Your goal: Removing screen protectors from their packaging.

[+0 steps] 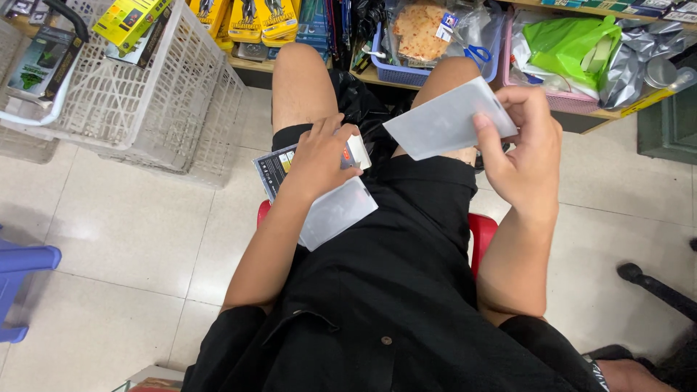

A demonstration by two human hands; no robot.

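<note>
Fingers of the right hand (pixel 524 149) pinch a frosted, translucent plastic sleeve (pixel 450 118) by its right end, thumb on the near face, holding it up and tilted above the right knee. The left hand (pixel 324 154) rests palm down on the left thigh, its fingers closed over a small stack: a dark printed packet (pixel 274 168) sticking out to the left, a white card (pixel 360 150) under the fingertips, and a second frosted sleeve (pixel 337 213) poking out below the wrist. Both sleeves are well apart from each other. The person sits on a red stool (pixel 482 236) in black shorts. A white plastic basket (pixel 138 94) stands on the tiled floor at the left, and a low shelf (pixel 370 75) ahead carries a blue basket (pixel 406 74) and a pink tray (pixel 563 100) with a green bag (pixel 566 43) in it.
</note>
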